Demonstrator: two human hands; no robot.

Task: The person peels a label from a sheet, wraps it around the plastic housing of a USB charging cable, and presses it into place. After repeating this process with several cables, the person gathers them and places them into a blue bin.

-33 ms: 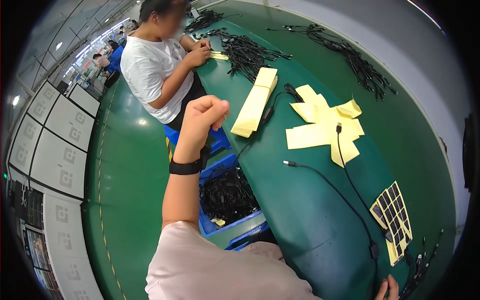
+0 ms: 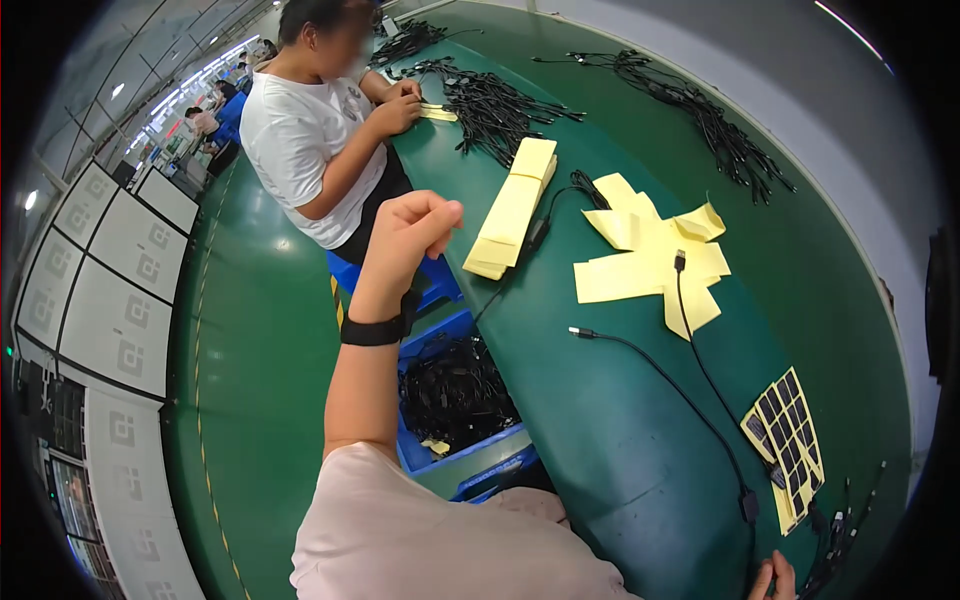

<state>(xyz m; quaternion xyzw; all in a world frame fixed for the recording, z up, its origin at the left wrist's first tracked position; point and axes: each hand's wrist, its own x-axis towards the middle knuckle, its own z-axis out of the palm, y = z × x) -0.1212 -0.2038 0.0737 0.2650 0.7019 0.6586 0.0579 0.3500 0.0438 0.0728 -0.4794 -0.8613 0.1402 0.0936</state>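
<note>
My left hand (image 2: 415, 235) is raised in a loose fist beside the table's near edge, with nothing visible in it. A black band circles its wrist. Just right of it lies a stack of folded yellow paper strips (image 2: 513, 210). At the lower right edge only the fingertips of my right hand (image 2: 773, 577) show, curled together; what they hold, if anything, is hidden. Close beside them runs a black cable (image 2: 728, 450) with a small box on it. One plug (image 2: 582, 332) lies on the green tabletop; a USB plug (image 2: 680, 261) rests on spread yellow papers (image 2: 640, 265).
A sheet of black labels (image 2: 790, 450) and more cable ends (image 2: 840, 535) lie at the right. Cable bundles (image 2: 490, 105) cover the far table, where a seated person (image 2: 320, 130) handles yellow strips. Below the table edge stands a blue bin (image 2: 415, 455) of black cables.
</note>
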